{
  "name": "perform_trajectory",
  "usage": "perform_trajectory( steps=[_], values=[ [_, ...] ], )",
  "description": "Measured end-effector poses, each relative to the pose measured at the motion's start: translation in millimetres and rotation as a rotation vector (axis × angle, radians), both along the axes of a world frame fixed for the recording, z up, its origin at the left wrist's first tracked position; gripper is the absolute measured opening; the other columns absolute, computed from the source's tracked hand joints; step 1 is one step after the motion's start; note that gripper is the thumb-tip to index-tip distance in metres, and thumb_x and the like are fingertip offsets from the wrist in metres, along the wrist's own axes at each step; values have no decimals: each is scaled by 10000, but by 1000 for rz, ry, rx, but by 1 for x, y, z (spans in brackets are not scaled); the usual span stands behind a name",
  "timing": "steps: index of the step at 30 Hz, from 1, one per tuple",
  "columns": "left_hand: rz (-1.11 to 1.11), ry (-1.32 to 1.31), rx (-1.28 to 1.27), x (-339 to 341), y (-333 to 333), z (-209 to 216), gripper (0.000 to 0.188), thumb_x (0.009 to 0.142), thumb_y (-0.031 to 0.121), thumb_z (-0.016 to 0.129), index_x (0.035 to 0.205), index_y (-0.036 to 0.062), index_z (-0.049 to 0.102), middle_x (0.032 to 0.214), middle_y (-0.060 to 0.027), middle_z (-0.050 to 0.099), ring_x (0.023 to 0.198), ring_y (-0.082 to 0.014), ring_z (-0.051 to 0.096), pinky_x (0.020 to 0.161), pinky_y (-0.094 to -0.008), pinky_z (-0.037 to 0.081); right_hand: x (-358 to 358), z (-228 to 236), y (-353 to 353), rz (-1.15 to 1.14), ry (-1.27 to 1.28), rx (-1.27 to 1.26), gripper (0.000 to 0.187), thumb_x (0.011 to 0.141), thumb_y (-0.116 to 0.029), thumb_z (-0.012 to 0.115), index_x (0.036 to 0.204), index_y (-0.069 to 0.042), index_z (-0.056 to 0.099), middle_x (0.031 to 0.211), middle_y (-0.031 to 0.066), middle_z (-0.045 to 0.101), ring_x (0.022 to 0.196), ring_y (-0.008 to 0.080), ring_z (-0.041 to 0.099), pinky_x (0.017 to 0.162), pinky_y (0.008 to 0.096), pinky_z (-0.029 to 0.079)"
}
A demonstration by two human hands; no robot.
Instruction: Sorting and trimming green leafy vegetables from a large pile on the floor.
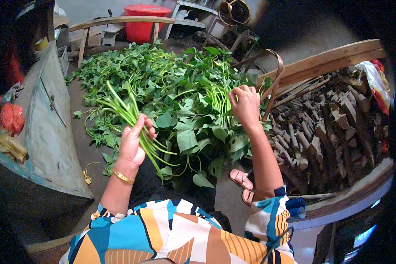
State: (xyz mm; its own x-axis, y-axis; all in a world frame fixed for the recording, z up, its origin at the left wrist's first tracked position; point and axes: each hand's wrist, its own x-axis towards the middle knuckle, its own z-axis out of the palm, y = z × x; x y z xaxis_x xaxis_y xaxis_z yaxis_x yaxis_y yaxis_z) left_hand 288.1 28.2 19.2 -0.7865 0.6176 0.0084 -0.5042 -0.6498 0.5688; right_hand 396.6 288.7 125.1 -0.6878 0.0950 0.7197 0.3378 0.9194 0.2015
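Observation:
A bundle of long green leaf stems lies in my left hand, whose fingers are wrapped round it. The stems fan out above the hand, and a few thin ends hang below it. My right hand is closed, fingertips pinched together, at the right side of a big heap of leafy green vines. Pale green stalks stand just left of its fingers. What those fingers pinch, if anything, is hidden. Broad leaves spread between my two hands, over my lap.
Split firewood is stacked on the right, beside a wooden plank and a curved basket handle. A red tub stands at the back behind a wooden rail. On the left is a grey slab. Pink slippers lie on the floor.

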Motion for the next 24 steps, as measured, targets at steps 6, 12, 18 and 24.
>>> perform_trajectory(
  steps=[6,12,18,24],
  values=[
    [-151,32,43,15,17,-1,283,832,230,563,1047,61,490,872,-72,579,540,-57,441,537,-216,440,18,-45,-124,321,-255,-439,129,770,-169,539,727,-63,480,595,141,535,563,330,548,486,423,420],
    [-22,35,87,4,9,-5,166,867,250,505,943,102,506,650,26,463,543,-54,403,533,-198,403,22,-65,-135,444,-348,-639,143,797,-160,511,754,-30,470,670,146,520,640,333,539,542,412,420],
    [118,104,162,5,7,2,133,877,225,487,902,94,488,661,7,463,627,-83,440,579,-224,412,0,-59,-130,376,-213,-470,133,751,-135,486,710,-10,468,682,158,514,649,349,532,574,442,420],
    [343,277,140,6,3,12,134,887,230,466,888,96,474,610,33,377,625,-87,399,659,-236,389,-77,-65,-105,293,178,-1035,218,761,-183,425,666,-12,522,701,208,557,696,371,543,604,453,411]
  ],
)
